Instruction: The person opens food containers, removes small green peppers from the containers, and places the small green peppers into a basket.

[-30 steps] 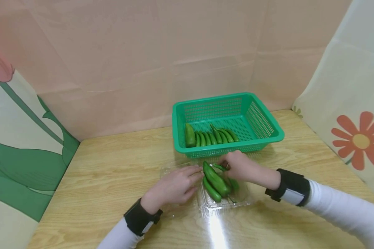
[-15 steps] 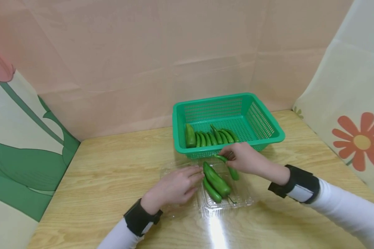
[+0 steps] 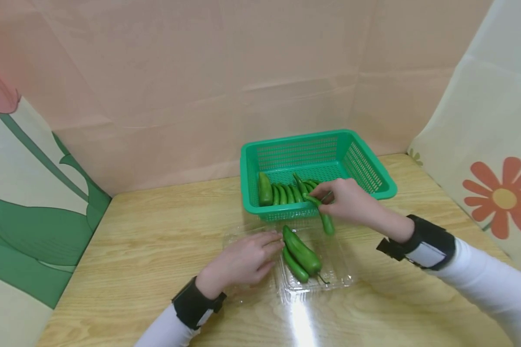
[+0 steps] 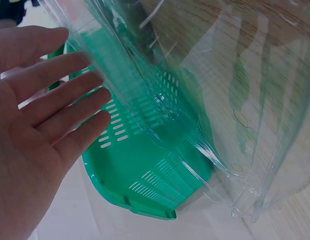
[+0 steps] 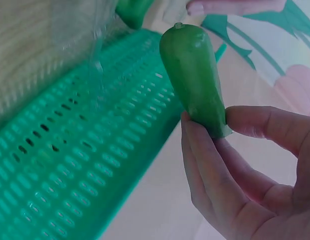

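Observation:
My right hand [image 3: 351,200] pinches a green chili pepper [image 3: 327,224] between thumb and fingers, near the front rim of the green basket [image 3: 384,189]. In the right wrist view the held pepper [image 5: 192,75] shows its blunt, rounded end. My left hand [image 3: 245,258] lies over the left half of an open clear plastic clamshell box [image 3: 340,272]; its fingers are extended, with the tips beside the peppers. In the box's right half lie a large green pepper [image 3: 303,250], its thin stem toward me, and a slimmer green pepper [image 3: 294,266].
Inside the basket, a row of slim green peppers [image 3: 290,193] lies along the front wall, with one thicker pepper [image 3: 265,189] at its left end. The wooden table [image 3: 165,226] meets a pink cloth [image 3: 178,96] behind the basket.
My right hand has lifted the pepper from the box's right half and carried it away from me to the basket's front rim. The left hand has stayed in place.

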`<state>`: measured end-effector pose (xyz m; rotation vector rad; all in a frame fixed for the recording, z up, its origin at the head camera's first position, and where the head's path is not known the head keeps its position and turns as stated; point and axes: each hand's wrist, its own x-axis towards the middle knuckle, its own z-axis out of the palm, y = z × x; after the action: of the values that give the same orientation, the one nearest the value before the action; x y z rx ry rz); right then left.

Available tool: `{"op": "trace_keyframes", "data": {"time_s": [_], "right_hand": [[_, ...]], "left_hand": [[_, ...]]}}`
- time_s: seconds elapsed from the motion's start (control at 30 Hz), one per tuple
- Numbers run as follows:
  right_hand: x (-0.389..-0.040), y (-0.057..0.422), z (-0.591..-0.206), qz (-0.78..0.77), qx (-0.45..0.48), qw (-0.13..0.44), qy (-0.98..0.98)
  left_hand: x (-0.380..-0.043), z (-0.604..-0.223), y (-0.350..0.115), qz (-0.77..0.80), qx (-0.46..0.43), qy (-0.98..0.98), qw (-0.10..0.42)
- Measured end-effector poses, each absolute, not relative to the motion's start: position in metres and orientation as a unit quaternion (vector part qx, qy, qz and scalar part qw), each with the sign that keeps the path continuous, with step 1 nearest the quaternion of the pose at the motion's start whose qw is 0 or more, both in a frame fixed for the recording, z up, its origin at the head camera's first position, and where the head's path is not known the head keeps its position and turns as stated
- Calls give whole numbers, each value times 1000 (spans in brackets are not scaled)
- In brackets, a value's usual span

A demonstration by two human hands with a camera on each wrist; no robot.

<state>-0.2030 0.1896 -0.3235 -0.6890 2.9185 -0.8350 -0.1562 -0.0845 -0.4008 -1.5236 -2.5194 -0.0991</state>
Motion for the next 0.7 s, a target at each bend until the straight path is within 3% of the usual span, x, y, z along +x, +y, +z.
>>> {"op": "trace_keyframes", "data": {"time_s": [0.7], "right_hand": [[-249, 193, -292, -251, -185, -6, 950]], "left_hand": [[-155, -399, -85, -29, -513, -853, 94]]}}
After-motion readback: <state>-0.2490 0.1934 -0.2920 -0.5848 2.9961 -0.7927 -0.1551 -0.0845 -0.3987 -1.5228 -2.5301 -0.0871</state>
